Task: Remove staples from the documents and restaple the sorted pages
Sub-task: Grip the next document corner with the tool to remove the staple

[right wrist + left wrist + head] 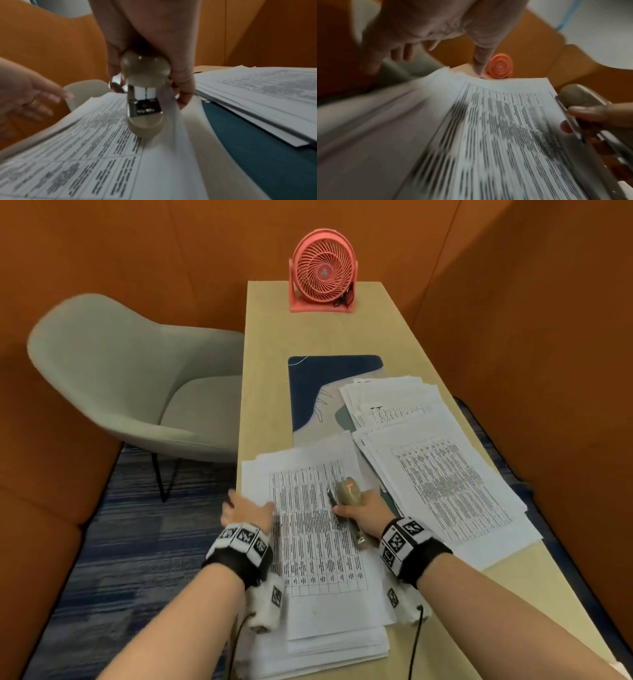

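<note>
**Stapler over a loose stack**

On the near stack of printed pages [318,542], the right hand [368,513] is clamped round the stapler [349,494]. Left of the stapler, the left hand [245,508] lies flat with fingers spread on the stack's edge (no container is in view). If the sheets slide askew, the staple could bind them crooked. Beyond the stapler more paper piles [442,474] crowd the bench [270,371], so sets could mix; farthest stands a pink fan [323,270].

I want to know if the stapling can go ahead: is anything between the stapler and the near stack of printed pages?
Nothing visible. The right hand grips the stapler directly over the near stack; the left hand rests at its left edge.
</note>
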